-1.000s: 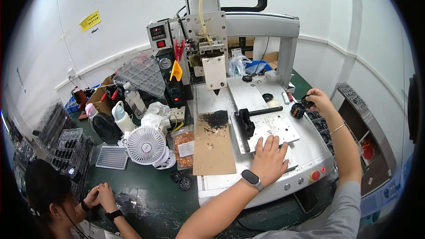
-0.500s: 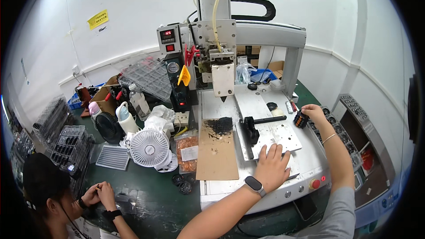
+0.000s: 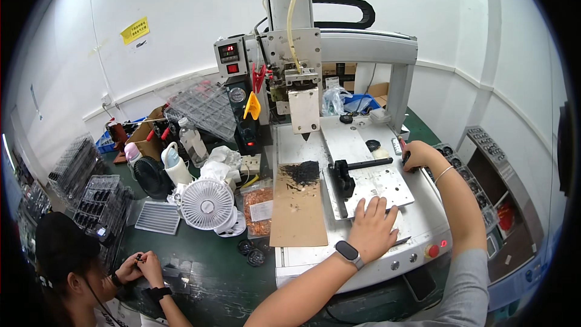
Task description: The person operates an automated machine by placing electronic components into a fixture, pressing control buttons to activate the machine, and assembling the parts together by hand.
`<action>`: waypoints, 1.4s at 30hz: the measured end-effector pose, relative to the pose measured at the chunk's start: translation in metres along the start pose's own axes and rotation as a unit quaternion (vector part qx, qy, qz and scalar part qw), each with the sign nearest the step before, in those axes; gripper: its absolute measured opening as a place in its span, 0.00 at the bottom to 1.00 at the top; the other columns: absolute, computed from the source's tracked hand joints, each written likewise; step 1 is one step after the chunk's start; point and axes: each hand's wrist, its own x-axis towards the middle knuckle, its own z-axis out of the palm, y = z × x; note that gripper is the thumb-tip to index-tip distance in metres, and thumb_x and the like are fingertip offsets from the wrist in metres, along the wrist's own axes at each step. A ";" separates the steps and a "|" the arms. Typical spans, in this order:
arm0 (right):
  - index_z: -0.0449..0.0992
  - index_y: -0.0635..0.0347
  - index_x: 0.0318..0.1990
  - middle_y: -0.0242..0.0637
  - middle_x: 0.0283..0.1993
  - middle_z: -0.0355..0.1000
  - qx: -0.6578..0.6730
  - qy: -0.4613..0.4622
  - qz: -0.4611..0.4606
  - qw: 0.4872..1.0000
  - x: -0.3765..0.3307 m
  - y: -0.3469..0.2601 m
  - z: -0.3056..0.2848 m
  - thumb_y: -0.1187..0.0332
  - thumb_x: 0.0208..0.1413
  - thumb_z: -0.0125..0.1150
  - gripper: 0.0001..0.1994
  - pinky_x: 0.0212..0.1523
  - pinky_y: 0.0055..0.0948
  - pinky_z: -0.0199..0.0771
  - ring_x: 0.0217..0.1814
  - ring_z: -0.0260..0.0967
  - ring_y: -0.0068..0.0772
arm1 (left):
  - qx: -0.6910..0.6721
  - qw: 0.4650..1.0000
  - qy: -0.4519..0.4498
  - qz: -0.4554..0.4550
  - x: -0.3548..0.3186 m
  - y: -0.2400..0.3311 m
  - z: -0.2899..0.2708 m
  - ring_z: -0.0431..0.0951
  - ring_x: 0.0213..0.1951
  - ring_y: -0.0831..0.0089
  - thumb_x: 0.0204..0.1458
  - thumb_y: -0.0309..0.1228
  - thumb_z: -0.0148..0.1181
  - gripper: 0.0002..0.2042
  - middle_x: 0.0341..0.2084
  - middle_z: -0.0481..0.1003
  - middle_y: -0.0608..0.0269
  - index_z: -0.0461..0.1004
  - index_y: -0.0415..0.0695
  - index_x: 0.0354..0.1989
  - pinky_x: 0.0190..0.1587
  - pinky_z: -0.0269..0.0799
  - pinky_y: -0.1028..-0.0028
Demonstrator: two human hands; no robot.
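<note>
My left hand (image 3: 373,230) lies flat with fingers spread, on the front edge of the white plate (image 3: 387,184) of a benchtop machine. A black fixture (image 3: 344,180) with a long dark bar stands on that plate, just beyond my fingertips. At the machine bed's right edge, my right hand (image 3: 422,155) is closed, its fingers curled downward. A dark edge of the black round part (image 3: 407,158) shows at its fingertips; the hand hides the rest. Next to those fingertips lies a small white cylinder (image 3: 396,146).
The machine's head (image 3: 304,109) hangs over the bed. Brown cardboard (image 3: 296,218) with black residue lies left of the plate. A white fan (image 3: 207,204) and stacked clear trays (image 3: 100,206) stand left. A co-worker's hands (image 3: 140,267) handle something small. A red button (image 3: 431,251) sits in front.
My right hand has turned over and its fingers have curled inward, so the black round part with orange marks is now mostly hidden. My left hand stays in place.
</note>
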 end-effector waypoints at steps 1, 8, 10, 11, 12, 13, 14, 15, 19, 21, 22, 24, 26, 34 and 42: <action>0.78 0.58 0.44 0.44 0.42 0.77 0.000 0.000 -0.002 1.000 0.003 -0.001 0.000 0.64 0.29 0.77 0.28 0.29 0.35 0.81 0.35 0.77 0.39 | 0.002 1.000 0.000 -0.001 0.000 0.000 0.000 0.60 0.62 0.55 0.50 0.45 0.60 0.26 0.56 0.66 0.49 0.70 0.46 0.56 0.66 0.46 0.49; 0.77 0.62 0.45 0.48 0.42 0.77 -0.044 0.104 -0.066 0.991 0.009 -0.005 -0.004 0.58 0.29 0.77 0.31 0.45 0.37 0.77 0.44 0.76 0.47 | -0.001 1.000 -0.008 0.001 -0.002 0.003 0.002 0.60 0.63 0.54 0.51 0.44 0.59 0.26 0.56 0.66 0.48 0.69 0.44 0.58 0.66 0.46 0.49; 0.76 0.64 0.45 0.50 0.46 0.76 -0.045 0.061 -0.038 0.996 0.005 -0.008 -0.016 0.55 0.31 0.77 0.32 0.48 0.37 0.75 0.48 0.74 0.49 | 0.006 1.000 -0.013 -0.003 -0.003 0.003 0.001 0.60 0.63 0.56 0.51 0.45 0.59 0.27 0.56 0.67 0.50 0.70 0.45 0.57 0.67 0.45 0.50; 0.76 0.64 0.45 0.50 0.46 0.76 -0.045 0.059 -0.039 0.996 0.005 -0.008 -0.017 0.55 0.31 0.77 0.32 0.48 0.37 0.75 0.48 0.74 0.49 | 0.006 1.000 -0.009 -0.001 -0.003 0.002 0.001 0.60 0.63 0.56 0.51 0.45 0.59 0.27 0.56 0.67 0.50 0.69 0.45 0.57 0.67 0.44 0.50; 0.76 0.63 0.45 0.50 0.46 0.76 -0.053 0.079 -0.038 0.995 0.004 -0.008 -0.017 0.55 0.32 0.76 0.31 0.48 0.37 0.75 0.48 0.74 0.49 | 0.004 1.000 -0.004 0.001 -0.003 0.003 0.001 0.59 0.63 0.56 0.51 0.45 0.59 0.27 0.56 0.67 0.50 0.69 0.45 0.57 0.67 0.44 0.50; 0.76 0.63 0.44 0.50 0.46 0.76 -0.061 0.099 -0.037 0.993 0.003 -0.007 -0.017 0.55 0.33 0.76 0.30 0.48 0.37 0.74 0.48 0.74 0.49 | 0.003 1.000 -0.005 0.000 -0.004 0.003 0.002 0.59 0.63 0.56 0.51 0.45 0.59 0.27 0.56 0.67 0.50 0.69 0.45 0.57 0.67 0.44 0.50; 0.76 0.63 0.44 0.50 0.46 0.76 -0.061 0.097 -0.037 0.993 0.003 -0.004 -0.015 0.55 0.33 0.76 0.30 0.48 0.37 0.74 0.48 0.74 0.49 | 0.001 1.000 -0.002 0.001 -0.004 0.003 0.002 0.59 0.63 0.56 0.50 0.45 0.60 0.27 0.56 0.66 0.50 0.69 0.44 0.58 0.67 0.44 0.50; 0.76 0.63 0.45 0.50 0.46 0.76 -0.070 0.109 -0.053 0.990 0.003 -0.003 -0.013 0.56 0.34 0.75 0.29 0.49 0.38 0.74 0.48 0.74 0.49 | 0.001 1.000 0.003 0.002 -0.003 0.003 0.002 0.59 0.63 0.56 0.50 0.44 0.60 0.28 0.56 0.66 0.50 0.69 0.44 0.58 0.67 0.44 0.50; 0.75 0.64 0.48 0.52 0.45 0.76 -0.073 0.138 -0.075 0.985 -0.001 -0.005 -0.016 0.60 0.43 0.71 0.25 0.52 0.40 0.71 0.51 0.72 0.52 | -0.004 1.000 0.012 0.015 0.003 0.001 -0.001 0.59 0.63 0.56 0.49 0.43 0.61 0.29 0.56 0.66 0.49 0.68 0.43 0.58 0.67 0.44 0.50; 0.75 0.65 0.47 0.53 0.44 0.76 -0.085 0.185 -0.078 0.976 0.003 -0.006 -0.016 0.63 0.47 0.66 0.20 0.47 0.40 0.74 0.48 0.74 0.50 | 0.005 0.999 0.016 0.035 0.008 -0.002 -0.009 0.59 0.63 0.55 0.48 0.43 0.62 0.30 0.56 0.65 0.48 0.66 0.41 0.59 0.67 0.45 0.50; 0.75 0.66 0.45 0.54 0.42 0.76 -0.098 0.232 -0.080 0.964 0.003 -0.009 -0.017 0.66 0.51 0.60 0.16 0.43 0.39 0.76 0.44 0.76 0.49 | 0.007 0.999 0.017 0.033 0.011 -0.005 -0.012 0.59 0.63 0.55 0.48 0.43 0.62 0.30 0.56 0.65 0.48 0.66 0.41 0.59 0.67 0.45 0.50; 0.75 0.68 0.45 0.53 0.40 0.75 0.014 0.195 -0.061 0.979 -0.012 -0.031 -0.027 0.68 0.53 0.55 0.15 0.37 0.39 0.77 0.39 0.77 0.46 | -0.006 0.998 0.067 0.011 0.016 -0.013 -0.021 0.59 0.62 0.55 0.48 0.42 0.63 0.30 0.55 0.65 0.48 0.66 0.40 0.58 0.66 0.46 0.49; 0.74 0.70 0.46 0.45 0.32 0.74 0.157 0.124 -0.090 0.976 -0.006 -0.033 -0.022 0.71 0.56 0.46 0.15 0.24 0.34 0.77 0.23 0.76 0.35 | -0.023 0.993 0.111 -0.028 0.019 -0.023 -0.030 0.61 0.60 0.53 0.47 0.39 0.64 0.28 0.55 0.65 0.49 0.68 0.39 0.56 0.64 0.50 0.50; 0.75 0.65 0.27 0.49 0.31 0.66 0.047 0.268 -0.408 0.872 -0.007 -0.044 0.027 0.85 0.39 0.49 0.09 0.36 0.42 0.64 0.35 0.65 0.52 | -0.069 0.966 0.111 -0.223 0.033 -0.069 -0.016 0.53 0.67 0.45 0.43 0.44 0.68 0.44 0.63 0.56 0.39 0.54 0.35 0.66 0.65 0.49 0.50; 0.59 0.64 0.27 0.37 0.31 0.55 0.204 0.235 -0.535 0.786 -0.011 -0.127 0.052 0.88 0.46 0.43 0.08 0.31 0.22 0.55 0.29 0.53 0.28 | -0.245 0.931 0.108 -0.249 0.054 -0.114 0.020 0.52 0.68 0.49 0.26 0.33 0.72 0.57 0.63 0.56 0.41 0.43 0.32 0.68 0.68 0.46 0.58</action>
